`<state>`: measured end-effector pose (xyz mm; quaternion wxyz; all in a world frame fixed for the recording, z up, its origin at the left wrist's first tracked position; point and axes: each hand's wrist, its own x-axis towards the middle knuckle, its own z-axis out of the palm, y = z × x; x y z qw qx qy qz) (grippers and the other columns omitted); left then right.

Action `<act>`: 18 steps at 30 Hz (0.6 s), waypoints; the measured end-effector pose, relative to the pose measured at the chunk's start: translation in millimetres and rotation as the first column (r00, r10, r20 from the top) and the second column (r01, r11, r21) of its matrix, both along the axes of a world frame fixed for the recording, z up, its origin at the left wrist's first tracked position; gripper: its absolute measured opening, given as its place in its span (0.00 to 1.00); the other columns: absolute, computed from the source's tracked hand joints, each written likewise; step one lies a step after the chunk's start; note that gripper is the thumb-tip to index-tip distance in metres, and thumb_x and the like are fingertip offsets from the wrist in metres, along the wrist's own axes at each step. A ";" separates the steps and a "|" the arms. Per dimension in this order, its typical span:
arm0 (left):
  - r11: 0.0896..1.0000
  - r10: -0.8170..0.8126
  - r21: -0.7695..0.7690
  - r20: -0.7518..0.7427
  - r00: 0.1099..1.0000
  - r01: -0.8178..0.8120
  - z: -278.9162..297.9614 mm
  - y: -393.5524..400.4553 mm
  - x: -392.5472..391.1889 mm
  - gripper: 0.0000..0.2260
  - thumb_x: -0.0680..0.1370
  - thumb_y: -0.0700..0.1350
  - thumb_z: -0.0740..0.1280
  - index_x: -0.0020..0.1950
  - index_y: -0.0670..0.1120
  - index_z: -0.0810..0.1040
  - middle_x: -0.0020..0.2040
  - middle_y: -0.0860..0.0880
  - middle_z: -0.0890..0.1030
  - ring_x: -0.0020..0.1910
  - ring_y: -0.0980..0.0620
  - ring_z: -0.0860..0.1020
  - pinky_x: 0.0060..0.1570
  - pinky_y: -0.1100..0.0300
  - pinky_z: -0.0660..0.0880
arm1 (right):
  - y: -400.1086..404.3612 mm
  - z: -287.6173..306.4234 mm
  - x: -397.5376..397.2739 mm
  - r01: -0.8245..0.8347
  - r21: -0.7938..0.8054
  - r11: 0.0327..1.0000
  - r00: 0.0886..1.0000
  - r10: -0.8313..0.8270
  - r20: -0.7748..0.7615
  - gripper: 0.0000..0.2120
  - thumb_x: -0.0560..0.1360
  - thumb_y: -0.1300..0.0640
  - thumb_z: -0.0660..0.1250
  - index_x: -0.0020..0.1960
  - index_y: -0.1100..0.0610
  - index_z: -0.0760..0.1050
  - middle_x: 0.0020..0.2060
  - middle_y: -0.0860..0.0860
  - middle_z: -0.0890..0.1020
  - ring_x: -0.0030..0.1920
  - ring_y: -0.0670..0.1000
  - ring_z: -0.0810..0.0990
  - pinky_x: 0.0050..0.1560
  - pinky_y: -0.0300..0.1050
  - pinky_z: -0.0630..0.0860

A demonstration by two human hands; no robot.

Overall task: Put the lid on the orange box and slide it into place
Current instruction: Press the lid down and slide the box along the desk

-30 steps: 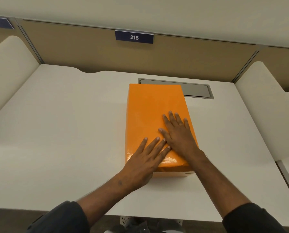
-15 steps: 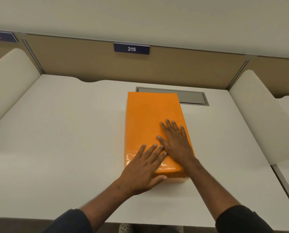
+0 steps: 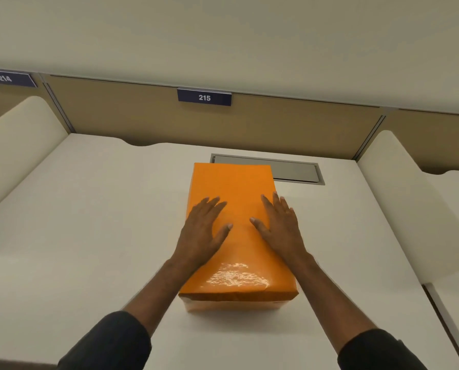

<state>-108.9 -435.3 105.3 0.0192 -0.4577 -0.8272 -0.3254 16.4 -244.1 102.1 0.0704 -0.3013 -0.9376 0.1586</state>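
Observation:
The orange lid (image 3: 237, 257) covers the box on the white desk (image 3: 89, 236), its long side pointing away from me. Below the lid's near edge a paler strip of the box (image 3: 233, 305) shows. My left hand (image 3: 204, 231) lies flat on the lid's left part, fingers spread, palm over the left edge. Flat on the right part rests my right hand (image 3: 279, 228), fingers pointing to the far end. The two hands are apart and grip nothing.
A grey recessed cable hatch (image 3: 295, 170) sits in the desk just behind the box. Cream dividers stand at the left (image 3: 17, 145) and right (image 3: 409, 198). A tan back panel carries a sign reading 215 (image 3: 204, 97).
Both hands were close together, overlapping on the lid's near end. They have moved forward and apart, one to each side of the lid. The view has tilted upward.

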 end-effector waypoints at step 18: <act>0.971 0.232 -0.113 0.658 0.716 -0.211 -20.6 -12.3 -29.6 0.38 0.79 0.62 0.61 0.81 0.54 0.43 0.78 0.46 0.64 0.66 0.44 0.74 0.62 0.47 0.73 | 39.5 -19.6 0.4 -0.060 -0.772 0.633 0.944 -0.216 -0.251 0.44 0.74 0.37 0.66 0.79 0.41 0.42 0.77 0.52 0.63 0.66 0.57 0.73 0.60 0.57 0.76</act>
